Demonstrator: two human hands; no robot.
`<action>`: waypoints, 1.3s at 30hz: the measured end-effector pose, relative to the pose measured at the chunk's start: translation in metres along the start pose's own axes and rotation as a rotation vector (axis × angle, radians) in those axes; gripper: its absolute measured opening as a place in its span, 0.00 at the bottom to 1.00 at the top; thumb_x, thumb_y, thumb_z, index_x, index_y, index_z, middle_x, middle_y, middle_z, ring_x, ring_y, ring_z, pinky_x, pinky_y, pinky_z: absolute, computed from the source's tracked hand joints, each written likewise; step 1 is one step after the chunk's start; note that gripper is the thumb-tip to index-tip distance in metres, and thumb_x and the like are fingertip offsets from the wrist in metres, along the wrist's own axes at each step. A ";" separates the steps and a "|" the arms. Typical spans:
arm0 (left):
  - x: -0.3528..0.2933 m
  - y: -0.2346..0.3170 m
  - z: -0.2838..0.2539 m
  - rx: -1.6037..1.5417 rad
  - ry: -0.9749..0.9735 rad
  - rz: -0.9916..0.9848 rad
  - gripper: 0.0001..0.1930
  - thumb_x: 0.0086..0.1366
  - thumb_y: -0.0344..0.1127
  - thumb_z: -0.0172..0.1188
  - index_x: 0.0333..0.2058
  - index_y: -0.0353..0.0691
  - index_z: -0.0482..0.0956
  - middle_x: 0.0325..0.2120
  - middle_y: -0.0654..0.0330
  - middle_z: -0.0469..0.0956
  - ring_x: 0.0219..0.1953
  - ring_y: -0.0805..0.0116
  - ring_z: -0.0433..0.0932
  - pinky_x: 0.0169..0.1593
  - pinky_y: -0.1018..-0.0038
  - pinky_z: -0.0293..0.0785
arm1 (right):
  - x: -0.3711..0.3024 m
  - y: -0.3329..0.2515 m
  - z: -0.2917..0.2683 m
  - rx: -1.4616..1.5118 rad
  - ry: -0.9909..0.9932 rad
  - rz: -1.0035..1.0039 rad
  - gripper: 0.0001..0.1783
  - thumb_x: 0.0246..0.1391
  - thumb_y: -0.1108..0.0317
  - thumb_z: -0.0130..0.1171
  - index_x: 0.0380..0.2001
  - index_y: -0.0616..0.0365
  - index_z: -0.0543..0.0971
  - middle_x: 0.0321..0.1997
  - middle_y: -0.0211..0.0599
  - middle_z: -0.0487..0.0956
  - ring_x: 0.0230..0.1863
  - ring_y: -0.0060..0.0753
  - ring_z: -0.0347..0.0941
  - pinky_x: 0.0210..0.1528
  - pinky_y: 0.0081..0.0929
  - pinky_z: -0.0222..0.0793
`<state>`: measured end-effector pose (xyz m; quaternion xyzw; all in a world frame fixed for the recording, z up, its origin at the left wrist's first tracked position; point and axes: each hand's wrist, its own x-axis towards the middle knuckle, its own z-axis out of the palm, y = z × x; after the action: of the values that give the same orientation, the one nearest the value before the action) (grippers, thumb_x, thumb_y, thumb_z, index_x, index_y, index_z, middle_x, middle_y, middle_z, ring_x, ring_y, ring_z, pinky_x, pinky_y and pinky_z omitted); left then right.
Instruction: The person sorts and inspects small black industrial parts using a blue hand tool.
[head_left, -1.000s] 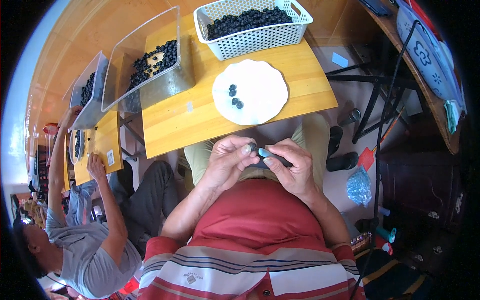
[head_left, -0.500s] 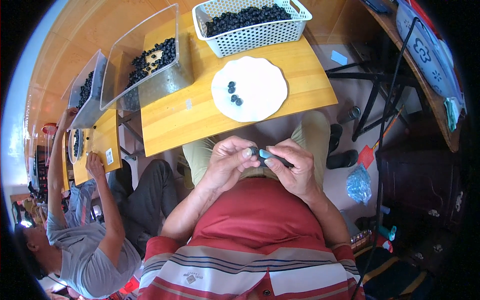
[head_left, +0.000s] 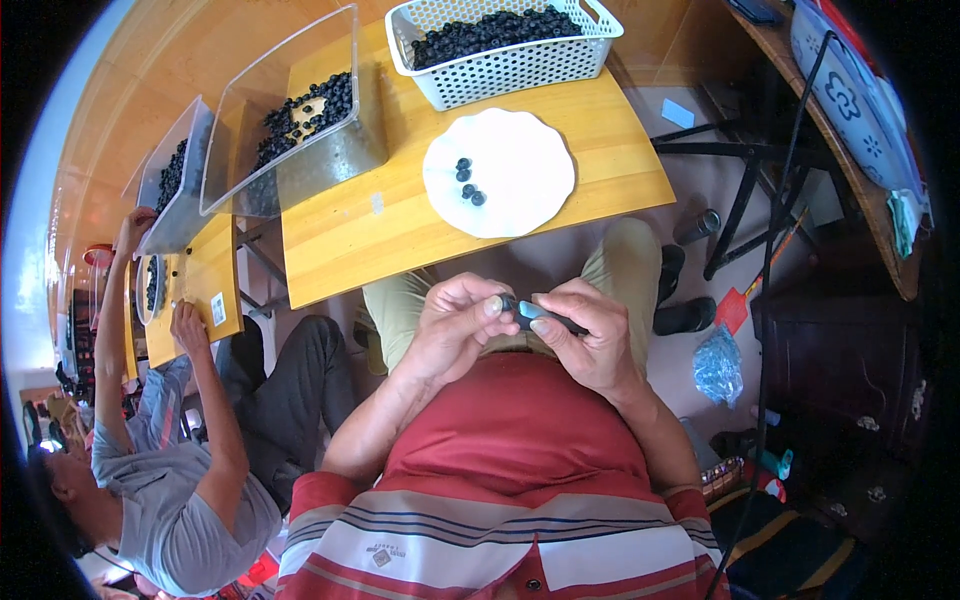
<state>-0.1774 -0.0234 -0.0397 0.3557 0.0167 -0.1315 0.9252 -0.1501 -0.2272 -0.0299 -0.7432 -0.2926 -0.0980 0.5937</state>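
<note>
My left hand (head_left: 456, 328) and my right hand (head_left: 588, 334) meet close over my lap, below the wooden table's (head_left: 350, 230) front edge. The right hand grips a thin tool with a blue handle (head_left: 540, 314). The left hand's fingertips pinch a small dark round piece (head_left: 506, 303) against the tool's tip. On the table ahead, a white scalloped plate (head_left: 520, 185) carries three dark round pieces (head_left: 467, 182). Behind it stands a white perforated basket (head_left: 500, 62) full of the same dark pieces. A clear plastic bin (head_left: 330, 150) to its left holds more.
Another person (head_left: 150, 480) sits to my left at a second wooden table (head_left: 200, 290), one hand reaching up to a clear bin (head_left: 175, 190). A black metal stand (head_left: 745, 180), dark shoes (head_left: 685, 315) and a blue plastic bag (head_left: 718, 365) occupy the floor at right.
My hands stay together over my lap, with only small finger movements around the dark piece. The plate, basket and bins have not moved.
</note>
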 end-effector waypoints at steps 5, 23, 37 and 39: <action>-0.001 0.000 -0.004 -0.064 -0.070 -0.006 0.05 0.68 0.26 0.60 0.41 0.33 0.80 0.37 0.54 0.81 0.37 0.70 0.83 0.45 0.71 0.85 | -0.004 -0.002 -0.001 -0.004 -0.031 0.016 0.12 0.55 0.70 0.68 0.40 0.67 0.81 0.33 0.45 0.82 0.31 0.35 0.79 0.33 0.27 0.74; -0.006 -0.003 -0.006 -0.064 -0.044 -0.025 0.06 0.68 0.27 0.61 0.42 0.34 0.80 0.36 0.55 0.81 0.36 0.70 0.82 0.44 0.72 0.85 | -0.007 -0.003 -0.001 -0.017 0.001 0.072 0.12 0.54 0.72 0.69 0.40 0.68 0.82 0.34 0.45 0.82 0.32 0.36 0.79 0.35 0.27 0.74; 0.005 0.001 -0.001 0.095 0.040 0.046 0.11 0.67 0.23 0.61 0.47 0.35 0.79 0.43 0.55 0.81 0.41 0.68 0.83 0.45 0.72 0.84 | -0.005 0.006 -0.001 0.013 0.021 0.103 0.12 0.56 0.71 0.66 0.39 0.69 0.81 0.33 0.48 0.81 0.33 0.41 0.79 0.35 0.31 0.73; 0.009 0.005 -0.005 0.257 0.025 0.099 0.11 0.66 0.22 0.61 0.47 0.35 0.80 0.42 0.55 0.81 0.42 0.68 0.83 0.45 0.71 0.84 | -0.007 0.005 -0.003 0.007 0.025 0.115 0.12 0.56 0.71 0.66 0.39 0.69 0.81 0.34 0.48 0.81 0.33 0.41 0.79 0.36 0.31 0.73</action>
<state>-0.1668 -0.0191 -0.0415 0.4731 -0.0062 -0.0821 0.8771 -0.1525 -0.2334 -0.0370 -0.7554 -0.2421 -0.0720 0.6046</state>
